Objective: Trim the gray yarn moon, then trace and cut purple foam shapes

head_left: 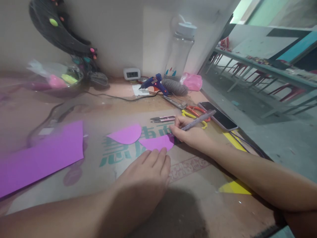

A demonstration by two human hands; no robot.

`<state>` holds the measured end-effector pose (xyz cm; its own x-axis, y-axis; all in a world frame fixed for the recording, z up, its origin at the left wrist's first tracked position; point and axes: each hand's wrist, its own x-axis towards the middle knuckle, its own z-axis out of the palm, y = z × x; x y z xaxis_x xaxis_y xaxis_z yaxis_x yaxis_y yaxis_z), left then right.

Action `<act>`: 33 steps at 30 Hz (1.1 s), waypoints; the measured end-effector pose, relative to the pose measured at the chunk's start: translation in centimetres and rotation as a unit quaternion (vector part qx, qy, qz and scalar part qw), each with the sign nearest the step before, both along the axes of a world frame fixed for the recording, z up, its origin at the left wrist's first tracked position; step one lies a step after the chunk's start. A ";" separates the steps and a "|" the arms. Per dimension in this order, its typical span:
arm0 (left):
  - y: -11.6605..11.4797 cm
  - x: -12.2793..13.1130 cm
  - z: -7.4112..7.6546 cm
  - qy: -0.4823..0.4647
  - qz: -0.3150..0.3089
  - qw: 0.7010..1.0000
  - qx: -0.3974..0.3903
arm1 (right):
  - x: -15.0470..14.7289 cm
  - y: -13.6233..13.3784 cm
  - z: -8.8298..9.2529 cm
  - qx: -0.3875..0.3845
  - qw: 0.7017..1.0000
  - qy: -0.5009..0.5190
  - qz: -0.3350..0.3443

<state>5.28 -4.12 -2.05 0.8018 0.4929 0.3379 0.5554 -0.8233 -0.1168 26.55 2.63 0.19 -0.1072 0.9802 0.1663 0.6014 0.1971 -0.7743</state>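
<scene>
A pen (pixel 198 120) is pinched in my right hand (pixel 186 132), its tip down at the right end of a purple semicircular paper piece (pixel 156 142). My left hand (pixel 146 172) lies flat, its fingertips pressing on the lower edge of that piece. Just left of it rests a second purple paper piece (pixel 126 134), rounded on one side and pointed at its left end. A large purple paper sheet (pixel 49 153) lies farther left. Under the two small pieces is cardboard (pixel 99 185) printed with green characters.
Thread snips (pixel 163 119), orange-handled scissors (pixel 179 104), yellow-handled scissors (pixel 192 115) and a phone (pixel 218 115) lie near my right hand. Behind are a blue glue gun (pixel 155 83), grey yarn (pixel 174 87), a clock (pixel 131 74) and a clear bottle (pixel 179 49). A cable (pixel 123 99) crosses the table.
</scene>
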 end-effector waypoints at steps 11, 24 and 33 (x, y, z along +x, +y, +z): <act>0.1 0.0 -0.1 -0.004 -0.014 1.000 0.007 | 0.1 0.1 -0.4 -0.014 0.999 -0.018 0.026; 0.1 0.0 -0.3 -0.005 -0.013 1.000 0.013 | -0.2 0.4 -0.2 0.042 0.998 -0.051 0.003; 0.2 0.1 -0.3 -0.008 -0.014 1.000 0.020 | 0.1 -0.1 -0.3 0.028 0.998 -0.029 0.042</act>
